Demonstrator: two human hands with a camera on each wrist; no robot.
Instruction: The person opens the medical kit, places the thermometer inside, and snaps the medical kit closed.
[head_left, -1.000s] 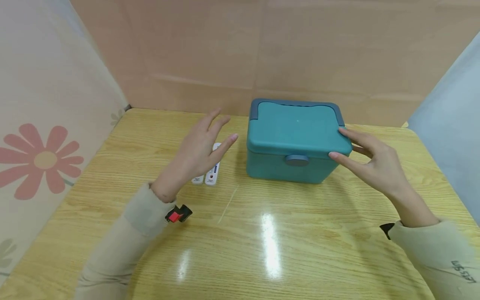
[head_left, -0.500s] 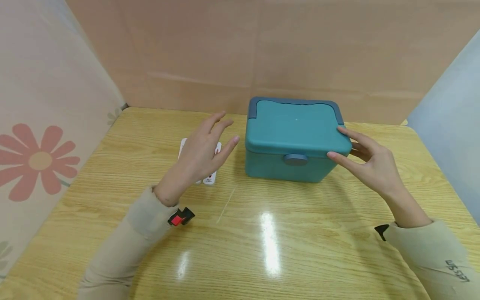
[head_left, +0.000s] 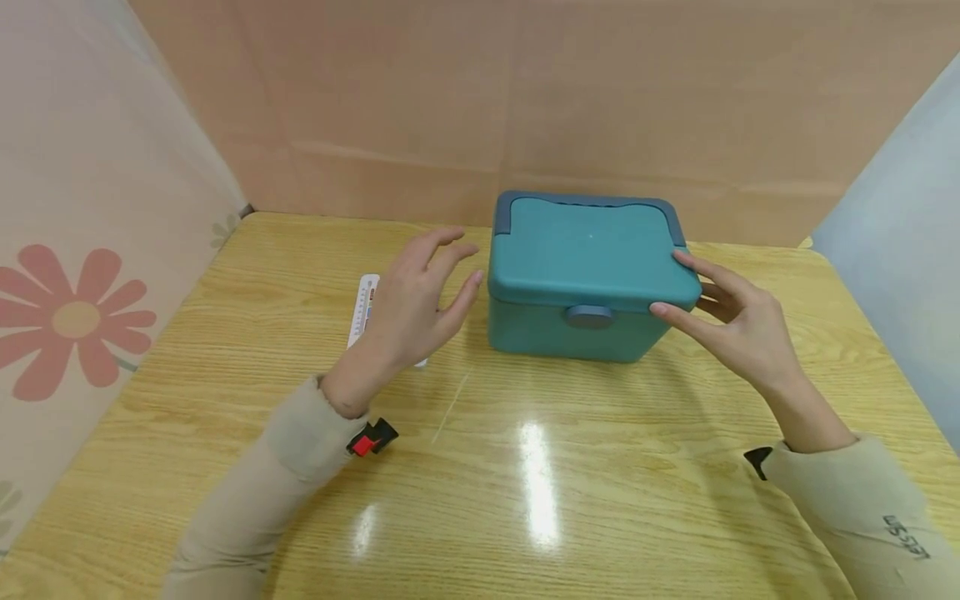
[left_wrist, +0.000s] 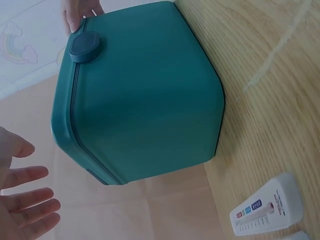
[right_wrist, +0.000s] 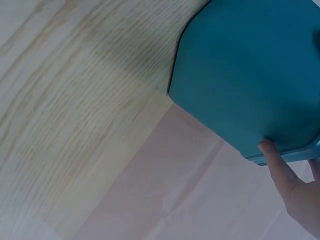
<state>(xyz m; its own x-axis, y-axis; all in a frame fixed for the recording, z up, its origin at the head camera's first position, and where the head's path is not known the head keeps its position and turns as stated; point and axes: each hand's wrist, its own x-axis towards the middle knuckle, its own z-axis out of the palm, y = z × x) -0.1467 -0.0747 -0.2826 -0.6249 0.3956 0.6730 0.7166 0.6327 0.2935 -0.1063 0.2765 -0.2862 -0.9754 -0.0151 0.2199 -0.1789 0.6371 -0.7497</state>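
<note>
Just now, the left hand (head_left: pixel 409 312) shifted towards the teal box (head_left: pixel 588 271), hiding more of the nearer white strip (left_wrist: pixel 262 212) below it and uncovering the upper end of the farther strip (head_left: pixel 363 302). That hand was relaxed, its fingers spread and slightly bent around nothing, apart from the box. The right hand (head_left: pixel 750 329) had stayed put, gripping the right front corner of the lid (head_left: pixel 592 250), thumb at the front edge and forefinger on top. The box stood on the table (head_left: pixel 637 467) near the back cloth (head_left: pixel 382 108), lid down over its front latch (head_left: pixel 589 316), strips to its left. Probably the change meant little beyond readiness: only one hand touched the box, which had hardly moved.
</note>
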